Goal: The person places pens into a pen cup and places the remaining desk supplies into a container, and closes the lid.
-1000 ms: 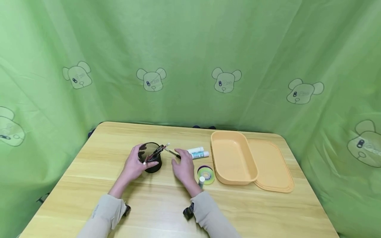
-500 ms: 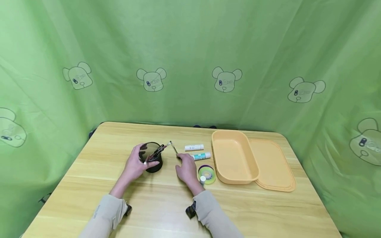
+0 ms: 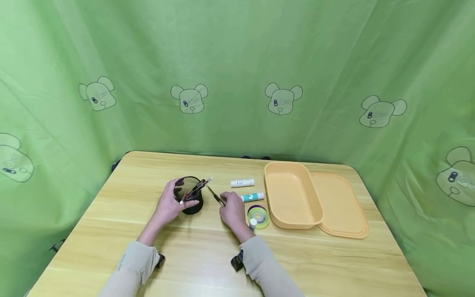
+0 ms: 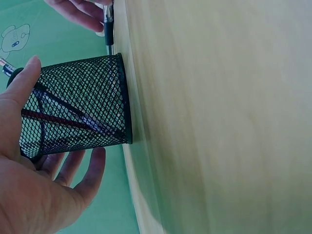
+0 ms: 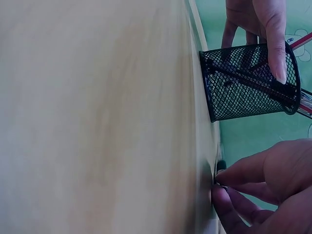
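My left hand (image 3: 168, 207) grips a black mesh pen holder (image 3: 193, 207), thumb on the near side and fingers around the far side. The holder stands upright on the table. Several pens and pencils (image 3: 196, 189) lean out of its rim towards the right; through the mesh (image 4: 80, 105) their lower ends show in the left wrist view. Right of the holder, my right hand (image 3: 233, 210) pinches a pen (image 3: 216, 197) between thumb and fingers, close to the tabletop. The pen has a clear barrel and a black grip (image 4: 108, 34). My fingers partly hide it in the right wrist view.
Beyond my right hand lie a white tube (image 3: 242, 182) and a white-and-teal tube (image 3: 253, 197). A tape roll (image 3: 258, 216) and a white-capped stick (image 3: 253, 223) sit by my right wrist. Farther right are an orange box (image 3: 293, 198) and its flat lid (image 3: 341, 206).
My right hand has shifted slightly right and nearer me. The pen's far end swung up, then back down to the left. My left hand keeps its grip on the pen holder.
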`<state>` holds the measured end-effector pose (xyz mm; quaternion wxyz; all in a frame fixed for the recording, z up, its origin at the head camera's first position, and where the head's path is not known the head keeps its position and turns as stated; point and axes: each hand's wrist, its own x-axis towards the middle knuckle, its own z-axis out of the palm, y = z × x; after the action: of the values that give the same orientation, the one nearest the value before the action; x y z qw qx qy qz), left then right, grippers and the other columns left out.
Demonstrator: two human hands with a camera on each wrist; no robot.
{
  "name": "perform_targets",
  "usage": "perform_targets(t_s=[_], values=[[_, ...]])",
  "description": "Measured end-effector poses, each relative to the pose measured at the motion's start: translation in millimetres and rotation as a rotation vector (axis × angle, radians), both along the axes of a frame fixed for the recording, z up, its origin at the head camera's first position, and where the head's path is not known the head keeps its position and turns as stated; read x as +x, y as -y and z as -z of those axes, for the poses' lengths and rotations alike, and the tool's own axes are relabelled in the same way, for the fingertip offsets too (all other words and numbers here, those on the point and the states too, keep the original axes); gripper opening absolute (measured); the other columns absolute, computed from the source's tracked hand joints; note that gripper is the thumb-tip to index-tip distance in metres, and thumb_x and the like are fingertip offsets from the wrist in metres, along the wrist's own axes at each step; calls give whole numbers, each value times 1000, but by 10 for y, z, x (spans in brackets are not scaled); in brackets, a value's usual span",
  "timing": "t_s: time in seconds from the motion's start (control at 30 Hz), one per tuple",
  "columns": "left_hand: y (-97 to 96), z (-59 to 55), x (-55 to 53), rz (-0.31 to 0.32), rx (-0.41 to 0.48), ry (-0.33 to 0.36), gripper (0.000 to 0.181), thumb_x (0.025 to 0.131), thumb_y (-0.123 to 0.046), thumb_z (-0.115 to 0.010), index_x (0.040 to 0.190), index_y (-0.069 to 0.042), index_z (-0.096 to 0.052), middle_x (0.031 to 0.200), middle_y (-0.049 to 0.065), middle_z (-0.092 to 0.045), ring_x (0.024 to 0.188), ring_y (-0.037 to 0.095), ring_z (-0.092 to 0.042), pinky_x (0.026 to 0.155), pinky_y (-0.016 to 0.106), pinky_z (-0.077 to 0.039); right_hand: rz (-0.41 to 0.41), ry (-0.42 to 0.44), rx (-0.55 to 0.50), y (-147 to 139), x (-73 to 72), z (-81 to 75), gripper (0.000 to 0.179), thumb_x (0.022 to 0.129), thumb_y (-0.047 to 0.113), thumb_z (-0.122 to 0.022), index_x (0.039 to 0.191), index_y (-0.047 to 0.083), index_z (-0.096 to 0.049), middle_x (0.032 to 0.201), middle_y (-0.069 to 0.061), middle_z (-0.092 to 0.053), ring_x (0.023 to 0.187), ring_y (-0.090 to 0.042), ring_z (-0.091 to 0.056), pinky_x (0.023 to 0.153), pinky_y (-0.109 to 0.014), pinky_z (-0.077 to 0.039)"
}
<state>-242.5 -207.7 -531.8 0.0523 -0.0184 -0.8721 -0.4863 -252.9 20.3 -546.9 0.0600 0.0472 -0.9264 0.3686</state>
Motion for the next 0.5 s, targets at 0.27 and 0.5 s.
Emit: perform_targets(t_s=[0.27, 0.5], values=[[-4, 18, 2, 0, -1, -6, 107, 67, -44, -97, 153, -12, -40, 149, 17, -50, 139, 40, -49, 118, 60, -38, 49, -4, -41, -10, -12, 13, 28, 80, -6, -70, 105, 4, -79, 92, -9, -76, 88, -28, -71, 82, -44, -60], [-7, 6, -8, -4, -6, -1, 106, 69, -40, -97, 153, -12, -40, 150, 16, -49, 139, 40, -48, 119, 60, -37, 34, -31, -80, -10, -25, 15, 16, 85, -1, -73, 100, 3, -79, 88, -8, -76, 83, -23, -71, 79, -40, -61]])
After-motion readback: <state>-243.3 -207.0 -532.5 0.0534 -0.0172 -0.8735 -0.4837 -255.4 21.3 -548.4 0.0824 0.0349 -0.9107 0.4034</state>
